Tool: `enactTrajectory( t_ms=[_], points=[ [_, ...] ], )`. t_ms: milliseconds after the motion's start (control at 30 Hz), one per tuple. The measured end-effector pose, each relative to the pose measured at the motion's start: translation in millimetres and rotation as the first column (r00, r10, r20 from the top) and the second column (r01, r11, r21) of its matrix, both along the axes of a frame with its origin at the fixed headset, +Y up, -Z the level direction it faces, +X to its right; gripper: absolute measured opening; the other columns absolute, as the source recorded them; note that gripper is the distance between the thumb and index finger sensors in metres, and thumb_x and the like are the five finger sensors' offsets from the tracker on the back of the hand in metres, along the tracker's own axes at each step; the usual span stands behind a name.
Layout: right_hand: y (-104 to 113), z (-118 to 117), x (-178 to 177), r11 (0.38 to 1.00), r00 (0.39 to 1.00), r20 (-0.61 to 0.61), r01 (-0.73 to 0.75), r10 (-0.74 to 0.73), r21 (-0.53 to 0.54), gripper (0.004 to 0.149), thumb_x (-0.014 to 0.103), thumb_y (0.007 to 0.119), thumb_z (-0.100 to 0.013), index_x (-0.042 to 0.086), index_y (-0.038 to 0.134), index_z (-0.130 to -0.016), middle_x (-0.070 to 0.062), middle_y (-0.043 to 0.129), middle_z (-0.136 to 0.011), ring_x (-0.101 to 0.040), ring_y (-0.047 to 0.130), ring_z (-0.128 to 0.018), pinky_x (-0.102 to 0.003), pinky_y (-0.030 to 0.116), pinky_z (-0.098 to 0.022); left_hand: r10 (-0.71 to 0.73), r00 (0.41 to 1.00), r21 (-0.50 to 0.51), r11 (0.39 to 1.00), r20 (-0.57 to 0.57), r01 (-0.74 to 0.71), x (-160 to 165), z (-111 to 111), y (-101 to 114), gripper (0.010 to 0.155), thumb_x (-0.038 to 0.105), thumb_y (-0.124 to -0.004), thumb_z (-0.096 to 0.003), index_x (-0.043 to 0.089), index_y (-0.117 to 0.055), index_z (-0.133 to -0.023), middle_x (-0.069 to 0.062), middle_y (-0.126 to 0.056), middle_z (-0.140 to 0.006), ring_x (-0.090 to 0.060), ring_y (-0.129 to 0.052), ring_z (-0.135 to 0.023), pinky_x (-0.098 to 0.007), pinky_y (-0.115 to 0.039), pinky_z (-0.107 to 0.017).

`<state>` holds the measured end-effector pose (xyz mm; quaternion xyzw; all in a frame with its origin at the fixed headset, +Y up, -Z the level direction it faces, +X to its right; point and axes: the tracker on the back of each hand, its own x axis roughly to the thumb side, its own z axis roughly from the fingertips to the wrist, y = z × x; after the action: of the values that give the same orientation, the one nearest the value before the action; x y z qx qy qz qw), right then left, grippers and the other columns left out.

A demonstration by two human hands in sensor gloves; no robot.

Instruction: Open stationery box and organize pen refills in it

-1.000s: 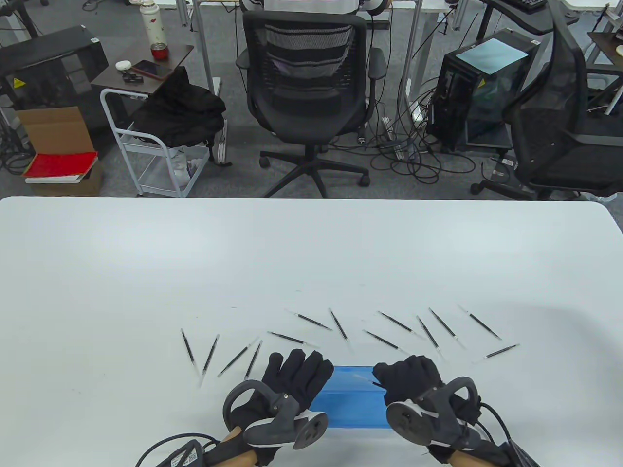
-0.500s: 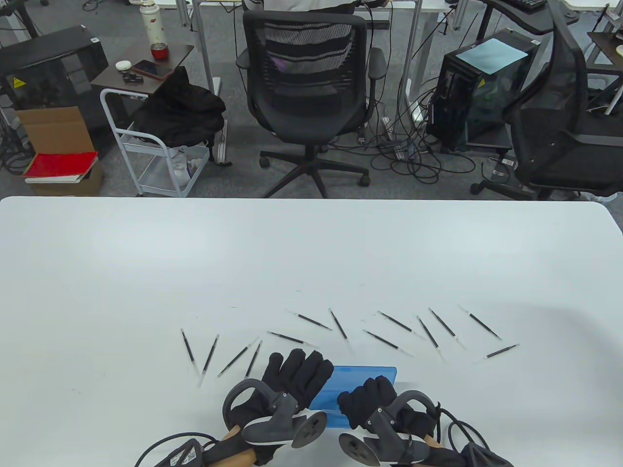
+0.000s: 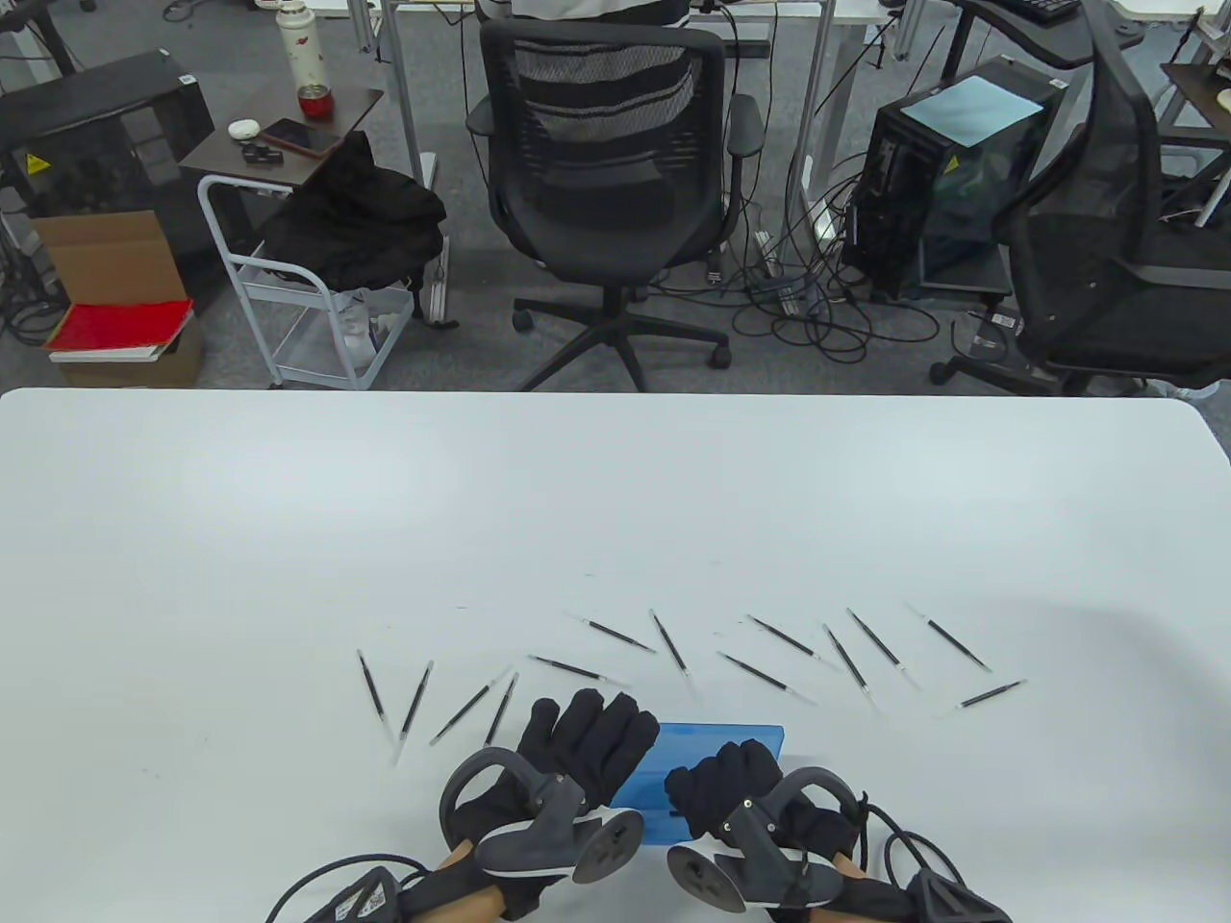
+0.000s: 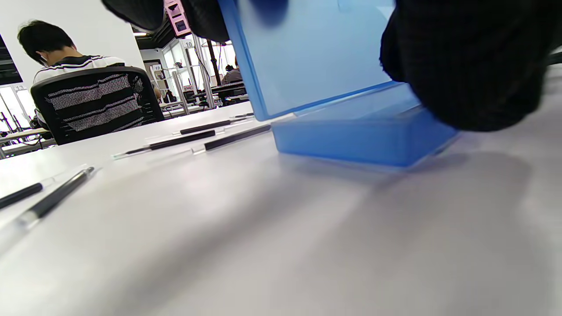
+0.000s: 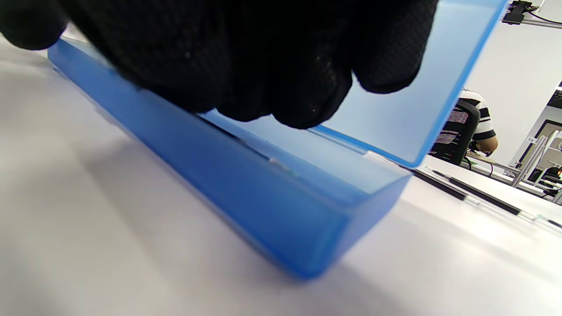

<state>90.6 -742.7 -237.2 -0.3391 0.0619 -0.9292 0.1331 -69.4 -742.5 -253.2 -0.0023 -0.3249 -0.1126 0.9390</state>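
Observation:
A translucent blue stationery box (image 3: 716, 742) sits near the table's front edge with its lid (image 4: 307, 57) raised. My left hand (image 3: 577, 745) grips the lid's left end, with fingers (image 4: 131, 8) on either side of it. My right hand (image 3: 721, 784) curls down into the open base (image 5: 263, 210). A black pen refill (image 5: 257, 152) with a clear tip runs out from under its fingers (image 5: 246, 57) along the base's inside. Several loose refills (image 3: 769, 676) lie scattered in a band just beyond the box, and a few more refills (image 3: 414, 702) lie to its left.
The white table (image 3: 615, 500) stretches far beyond the refills. A black office chair (image 3: 606, 144) stands past the far edge, with a cart and computer towers on the floor. The gloves' cables (image 3: 317, 889) trail off the front edge.
My right hand has moved left from the box's right end to over its middle, bringing a refill down into the base. The left hand has stayed on the lid.

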Motion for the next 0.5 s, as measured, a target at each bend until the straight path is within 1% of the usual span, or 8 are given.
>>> enactTrajectory(
  t_ms=[133, 300, 367, 467, 500],
  points=[
    [0.1, 0.3, -0.4, 1.000, 1.000, 0.004, -0.008, 0.008, -0.004, 0.057, 0.031, 0.091, -0.042, 0.017, 0.075, -0.095, -0.003, 0.099, -0.078, -0.031, 0.099, -0.071, -0.057, 0.078, -0.064, 0.011, 1.000, -0.003, 1.000, 0.001, -0.011, -0.9, -0.4, -0.3, 0.113, 0.065, -0.079, -0.0411, 0.020, -0.011, -0.119, -0.009, -0.018, -0.129, -0.045, -0.040, -0.118, -0.068, -0.046, -0.081],
    [2.3, 0.4, 0.7, 1.000, 1.000, 0.026, 0.001, -0.001, 0.009, 0.058, 0.033, 0.092, -0.041, 0.018, 0.076, -0.095, -0.003, 0.100, -0.077, -0.031, 0.099, -0.070, -0.056, 0.078, -0.063, 0.007, 1.000, 0.013, 1.000, -0.004, -0.007, -0.3, 0.2, -0.1, 0.113, 0.065, -0.080, -0.0406, 0.020, -0.012, -0.119, -0.010, -0.020, -0.129, -0.045, -0.042, -0.118, -0.068, -0.047, -0.081],
    [8.0, 0.5, 2.3, 0.999, 0.999, 0.028, 0.043, -0.043, 0.003, 0.058, 0.033, 0.093, -0.041, 0.018, 0.076, -0.094, -0.002, 0.100, -0.076, -0.030, 0.100, -0.069, -0.056, 0.079, -0.063, 0.008, 1.000, 0.013, 1.000, -0.004, -0.008, -0.4, 0.1, -0.1, 0.113, 0.065, -0.080, -0.0406, 0.020, -0.013, -0.119, -0.010, -0.020, -0.129, -0.045, -0.042, -0.118, -0.068, -0.047, -0.081],
    [25.8, 1.8, 8.4, 0.989, 0.989, 0.041, 0.145, -0.144, -0.012, 0.056, 0.031, 0.092, -0.041, 0.018, 0.077, -0.094, -0.002, 0.100, -0.075, -0.031, 0.100, -0.068, -0.056, 0.078, -0.063, 0.008, 1.000, 0.013, 1.000, -0.003, -0.008, -0.4, 0.1, -0.2, 0.113, 0.065, -0.080, -0.0406, 0.019, -0.012, -0.119, -0.010, -0.019, -0.129, -0.045, -0.042, -0.118, -0.068, -0.047, -0.081],
    [34.5, 1.6, 12.6, 0.983, 0.982, 0.047, 0.185, -0.185, -0.002, 0.055, 0.031, 0.092, -0.042, 0.018, 0.077, -0.093, -0.002, 0.101, -0.075, -0.031, 0.100, -0.068, -0.056, 0.079, -0.063, 0.008, 1.000, 0.013, 1.000, -0.003, -0.008, -0.4, 0.1, -0.1, 0.113, 0.065, -0.080, -0.0407, 0.019, -0.012, -0.119, -0.010, -0.019, -0.129, -0.045, -0.042, -0.118, -0.068, -0.047, -0.081]
  ],
)
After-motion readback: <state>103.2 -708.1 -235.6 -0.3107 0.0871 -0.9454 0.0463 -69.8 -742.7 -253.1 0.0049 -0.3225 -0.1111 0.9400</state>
